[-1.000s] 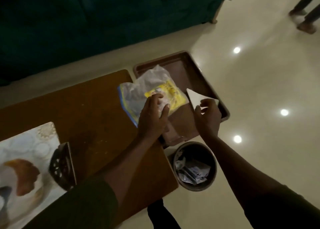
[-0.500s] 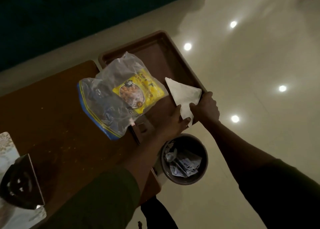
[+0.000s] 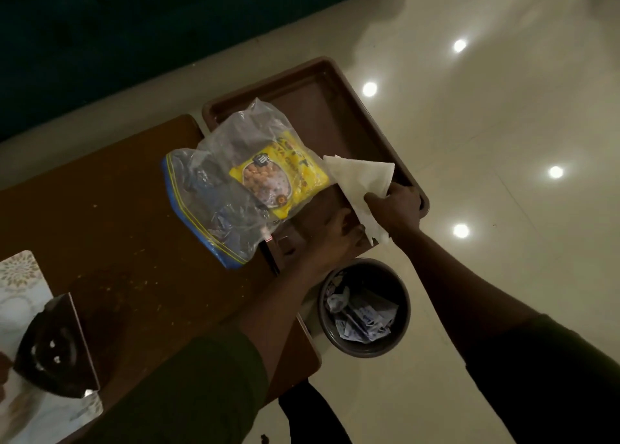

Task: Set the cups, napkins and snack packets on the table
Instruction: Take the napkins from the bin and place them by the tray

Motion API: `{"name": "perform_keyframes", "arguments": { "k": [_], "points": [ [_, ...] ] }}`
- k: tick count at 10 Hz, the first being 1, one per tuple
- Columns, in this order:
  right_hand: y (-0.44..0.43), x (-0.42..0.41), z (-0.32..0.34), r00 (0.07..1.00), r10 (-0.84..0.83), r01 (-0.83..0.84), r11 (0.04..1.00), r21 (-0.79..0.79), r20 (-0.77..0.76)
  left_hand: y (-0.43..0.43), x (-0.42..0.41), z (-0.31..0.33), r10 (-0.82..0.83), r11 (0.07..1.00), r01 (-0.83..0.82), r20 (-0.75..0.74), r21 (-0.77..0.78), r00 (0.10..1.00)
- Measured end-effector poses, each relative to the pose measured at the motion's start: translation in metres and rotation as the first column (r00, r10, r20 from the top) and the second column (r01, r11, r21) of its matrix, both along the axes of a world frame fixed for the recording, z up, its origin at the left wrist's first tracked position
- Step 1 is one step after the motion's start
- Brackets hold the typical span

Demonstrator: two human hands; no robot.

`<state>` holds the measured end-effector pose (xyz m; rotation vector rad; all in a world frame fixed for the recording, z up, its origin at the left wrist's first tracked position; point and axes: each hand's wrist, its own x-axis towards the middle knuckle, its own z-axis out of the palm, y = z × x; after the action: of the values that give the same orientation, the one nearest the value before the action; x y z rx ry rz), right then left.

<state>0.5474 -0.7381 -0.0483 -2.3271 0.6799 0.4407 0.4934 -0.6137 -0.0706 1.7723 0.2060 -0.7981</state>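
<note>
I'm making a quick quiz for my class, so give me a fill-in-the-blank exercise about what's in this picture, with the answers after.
1. The right hand holds a white ____.
2. The yellow snack packet lies inside a clear ____ bag.
3. On the floor beside the table stands a round ____ with papers in it.
4. The left hand rests on the brown ____.

Missing words: napkin; plastic; bin; tray
</note>
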Motion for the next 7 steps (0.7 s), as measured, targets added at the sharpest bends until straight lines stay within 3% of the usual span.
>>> {"name": "perform_keyframes", "arguments": {
  "k": [1, 2, 3, 5, 7],
  "points": [
    [0.002, 0.004, 0.001, 0.999, -0.021, 0.019, 0.999, -0.042, -0.045, 0.006, -0.007, 0.0, 0.013, 0.999, -0.013, -0.017, 0.038, 1.0],
    [0.01, 0.011, -0.001, 0.997, -0.027, 0.019, 0.994, -0.107, -0.073, 0.008, -0.01, 0.006, -0.038, 0.998, 0.034, 0.064, 0.06, 0.997],
    [0.018, 0.012, -0.006, 0.987, -0.147, 0.143, 0.987, -0.076, -0.059, 0.003, -0.008, 0.013, -0.112, 0.984, 0.09, 0.144, 0.154, 0.983],
    [0.03, -0.001, -0.012, 0.987, -0.155, 0.158, 0.982, -0.105, 0.034, -0.005, -0.003, 0.021, -0.239, 0.942, 0.177, 0.2, 0.284, 0.95],
    [0.032, 0.002, -0.013, 0.96, -0.272, 0.27, 0.962, 0.045, 0.063, -0.012, 0.003, 0.012, -0.303, 0.904, 0.233, 0.15, 0.359, 0.941]
  ]
}}
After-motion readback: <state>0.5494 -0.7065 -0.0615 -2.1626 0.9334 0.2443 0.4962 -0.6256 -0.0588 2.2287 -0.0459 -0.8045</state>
